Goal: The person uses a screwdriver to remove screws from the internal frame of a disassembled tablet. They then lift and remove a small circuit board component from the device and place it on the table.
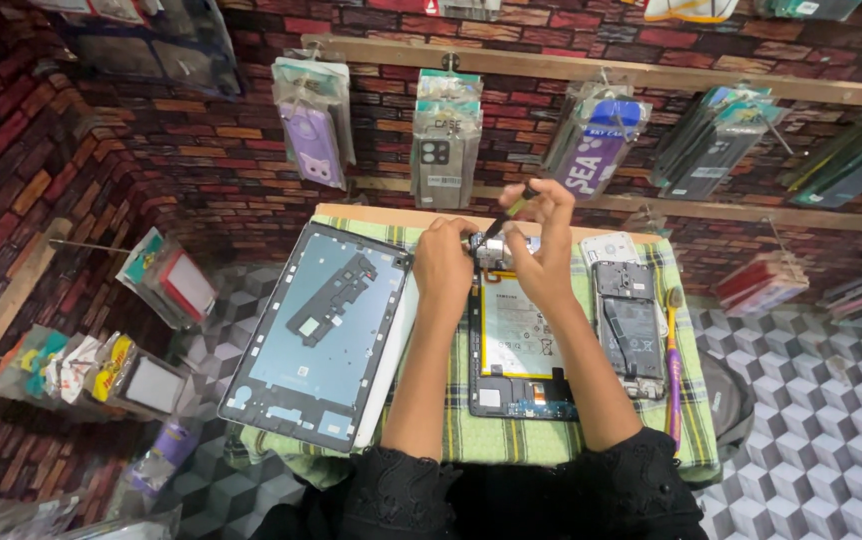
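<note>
We see a small wooden table (371, 211) draped in a green-and-yellow checked cloth (511, 440). On the cloth lie a grey tablet back frame (321, 335), an opened tablet with a pale battery (516, 345), a dismantled dark phone (629, 328) and a purple-handled brush (673, 370).

Surface (511, 452) centre frame, cloth (696, 400) on top. Opened tablet (517, 345) mid-cloth, between forearms. Back cover (321, 335) left of tablet, overhanging cloth's left edge. Opened phone (629, 325) right of tablet; toothbrush (673, 365) just right of phone, near cloth's right edge. Left hand (443, 262) and right hand (541, 245) at tablet's far end, screwdriver (511, 210) in right hand. Hanging phone cases (446, 140) on wall rail behind surface. Packaged items (166, 285) on rack left of surface.
</note>
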### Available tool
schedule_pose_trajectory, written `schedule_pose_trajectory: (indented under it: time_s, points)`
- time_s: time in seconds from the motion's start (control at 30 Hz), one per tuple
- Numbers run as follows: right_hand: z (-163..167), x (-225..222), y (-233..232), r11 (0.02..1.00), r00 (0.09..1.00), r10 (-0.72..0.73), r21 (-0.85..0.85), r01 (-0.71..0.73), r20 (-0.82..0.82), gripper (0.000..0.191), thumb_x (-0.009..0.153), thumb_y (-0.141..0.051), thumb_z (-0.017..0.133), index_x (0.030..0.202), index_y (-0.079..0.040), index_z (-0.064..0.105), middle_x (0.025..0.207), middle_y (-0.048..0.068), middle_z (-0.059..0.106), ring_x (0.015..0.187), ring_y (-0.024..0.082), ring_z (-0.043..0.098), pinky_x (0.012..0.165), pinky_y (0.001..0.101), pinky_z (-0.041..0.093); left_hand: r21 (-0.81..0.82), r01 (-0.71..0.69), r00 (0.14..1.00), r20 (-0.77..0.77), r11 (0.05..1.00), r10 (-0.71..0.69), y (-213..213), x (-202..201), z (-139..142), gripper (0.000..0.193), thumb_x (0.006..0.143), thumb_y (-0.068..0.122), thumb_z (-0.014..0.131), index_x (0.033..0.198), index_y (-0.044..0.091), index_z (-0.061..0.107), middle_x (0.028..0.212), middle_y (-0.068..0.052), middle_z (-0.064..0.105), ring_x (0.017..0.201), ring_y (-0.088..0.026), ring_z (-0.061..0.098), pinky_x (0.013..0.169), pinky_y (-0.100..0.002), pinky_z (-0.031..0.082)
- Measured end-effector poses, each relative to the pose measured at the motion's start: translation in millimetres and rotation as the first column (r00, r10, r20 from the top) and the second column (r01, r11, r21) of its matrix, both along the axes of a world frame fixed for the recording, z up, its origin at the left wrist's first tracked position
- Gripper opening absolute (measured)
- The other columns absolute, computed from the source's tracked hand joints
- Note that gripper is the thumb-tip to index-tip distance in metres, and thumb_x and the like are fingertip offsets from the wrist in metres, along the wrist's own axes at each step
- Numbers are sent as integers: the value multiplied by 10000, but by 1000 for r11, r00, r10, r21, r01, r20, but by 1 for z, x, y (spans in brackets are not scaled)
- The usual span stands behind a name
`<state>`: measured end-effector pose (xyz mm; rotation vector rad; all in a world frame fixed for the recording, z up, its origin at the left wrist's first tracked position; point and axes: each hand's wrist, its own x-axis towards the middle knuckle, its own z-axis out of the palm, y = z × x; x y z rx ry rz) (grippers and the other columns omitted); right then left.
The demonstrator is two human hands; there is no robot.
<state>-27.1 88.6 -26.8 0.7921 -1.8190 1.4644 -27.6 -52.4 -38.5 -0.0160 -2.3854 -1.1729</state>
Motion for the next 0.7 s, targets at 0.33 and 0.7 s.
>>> schedule_pose_trajectory:
  time_s: [0.33,0.7]
  points:
    - [-2,0,2,999,999,38,-15,-38,-5,558,953,150,607,1419,-60,383,1323,144,626,1161,216,660,976,344,513,-13,-2,1000,-29,1000,2,-1,0,-2,334,747,-135,679,957,107,774,967,-86,710,841,-255,728,771,-405,573]
    - [-3,0,0,994,996,-94,55,93,15,581,883,123,717,1360,-43,430,1303,165,587,1159,243,651,958,361,547,5,6,1000,12,1000,-6,-2,0,-1,328,770,-132,666,962,111,775,966,-85,709,831,-247,734,768,-399,577]
